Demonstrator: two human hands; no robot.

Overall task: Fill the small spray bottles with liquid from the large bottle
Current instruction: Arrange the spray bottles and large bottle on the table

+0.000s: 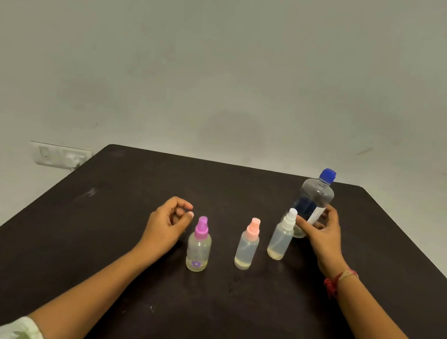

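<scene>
Gripping the clear, cylindrical large bottle (315, 197) is the right hand (325, 235).

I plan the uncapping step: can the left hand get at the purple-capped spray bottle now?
Probably yes: the left hand holds nothing and sits just beside the purple-capped spray bottle, nothing between them.

white-capped bottle (281, 237) fronts large bottle (314, 197), open gap leftward

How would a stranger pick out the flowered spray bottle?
On the dark table, three small spray bottles stand in a row. The flowered spray bottle is the one beside the left hand; only it has a purple cap and a purple flower.
</scene>
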